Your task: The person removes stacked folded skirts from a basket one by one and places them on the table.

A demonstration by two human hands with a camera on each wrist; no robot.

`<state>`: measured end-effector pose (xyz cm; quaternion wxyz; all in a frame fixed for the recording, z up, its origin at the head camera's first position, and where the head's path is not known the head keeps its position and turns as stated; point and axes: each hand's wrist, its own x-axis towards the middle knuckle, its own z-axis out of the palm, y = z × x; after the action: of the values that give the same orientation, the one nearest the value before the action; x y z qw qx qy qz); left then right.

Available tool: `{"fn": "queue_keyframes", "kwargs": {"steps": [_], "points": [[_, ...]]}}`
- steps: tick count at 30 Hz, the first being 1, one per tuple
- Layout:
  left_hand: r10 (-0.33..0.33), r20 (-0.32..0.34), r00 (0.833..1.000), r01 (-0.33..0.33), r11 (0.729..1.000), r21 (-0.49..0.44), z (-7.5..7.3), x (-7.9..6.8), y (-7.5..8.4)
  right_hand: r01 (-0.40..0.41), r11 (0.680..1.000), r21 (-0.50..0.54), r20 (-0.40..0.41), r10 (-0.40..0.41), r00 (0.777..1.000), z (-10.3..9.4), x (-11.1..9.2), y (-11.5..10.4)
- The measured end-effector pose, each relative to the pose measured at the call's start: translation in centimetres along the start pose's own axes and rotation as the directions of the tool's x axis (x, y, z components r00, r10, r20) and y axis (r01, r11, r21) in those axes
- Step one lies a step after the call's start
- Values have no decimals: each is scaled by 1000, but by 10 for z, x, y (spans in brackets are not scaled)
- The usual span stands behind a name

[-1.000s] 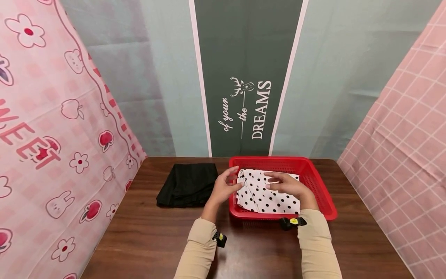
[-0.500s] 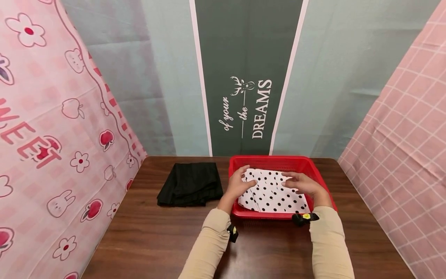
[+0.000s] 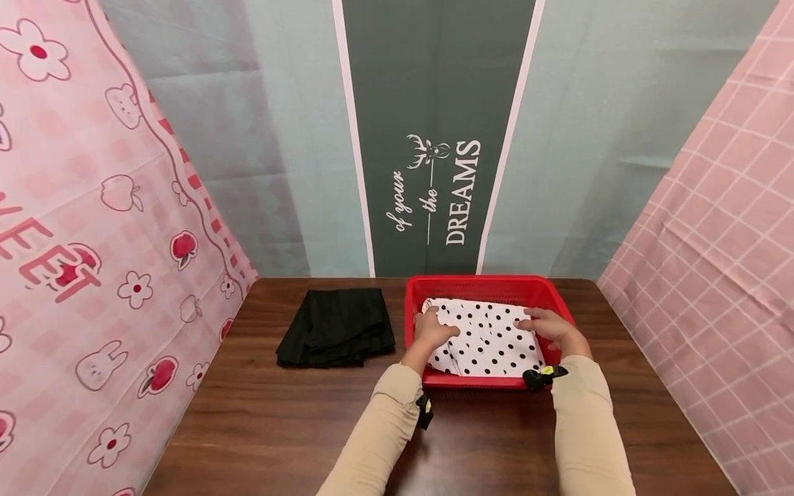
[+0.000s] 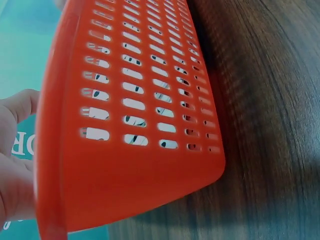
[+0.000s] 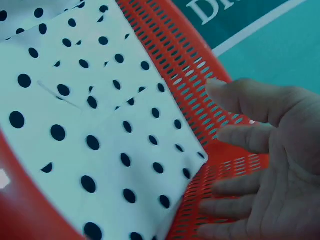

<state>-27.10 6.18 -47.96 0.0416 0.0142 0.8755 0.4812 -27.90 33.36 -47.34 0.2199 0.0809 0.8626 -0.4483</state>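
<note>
A white cloth with black polka dots (image 3: 486, 341), folded flat, lies inside a red plastic basket (image 3: 496, 382). Over the cloth's left edge is my left hand (image 3: 432, 331), its thumb stretched toward the middle. From the left wrist view, the basket's slotted wall (image 4: 100, 185) hides most of that hand (image 4: 15, 165). My right hand (image 3: 556, 329) is at the cloth's right edge. Its fingers are spread and rather straight in the right wrist view, where the hand (image 5: 280, 160) shows a gap between its fingertips and the dotted cloth (image 5: 110, 145).
To the left of the basket, a folded black cloth (image 3: 338, 327) lies on the brown wooden table (image 3: 279, 420). A grey-green curtain with lettering (image 3: 434, 103) hangs behind the table. Pink patterned curtains (image 3: 124, 275) stand at both sides.
Both hands have moved to the right over the basket, the left one from its left rim onto the cloth's left edge. The dotted cloth's right edge appears slightly farther right. The black cloth stays put.
</note>
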Motion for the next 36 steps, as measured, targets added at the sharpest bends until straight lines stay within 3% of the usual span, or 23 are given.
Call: {"fn": "queue_keyframes", "kwargs": {"steps": [5,11,18,22,28,36], "points": [[-72,16,997,73,997,-38,2,1,-2,-104,987,125,3,104,995,6,7,10],[-110,45,993,115,986,-117,10,2,-6,-179,958,223,-24,189,982,15,15,18],[-176,186,967,209,961,-181,16,0,-18,-128,972,198,-37,138,990,20,21,19],[-180,257,950,234,952,-198,16,1,-24,-147,962,231,-26,157,987,20,23,19],[-157,345,925,229,956,-181,13,1,-23,-90,966,242,0,93,996,14,25,23],[-95,358,929,169,969,-180,14,5,-23,-79,931,356,60,62,996,10,23,28]]}}
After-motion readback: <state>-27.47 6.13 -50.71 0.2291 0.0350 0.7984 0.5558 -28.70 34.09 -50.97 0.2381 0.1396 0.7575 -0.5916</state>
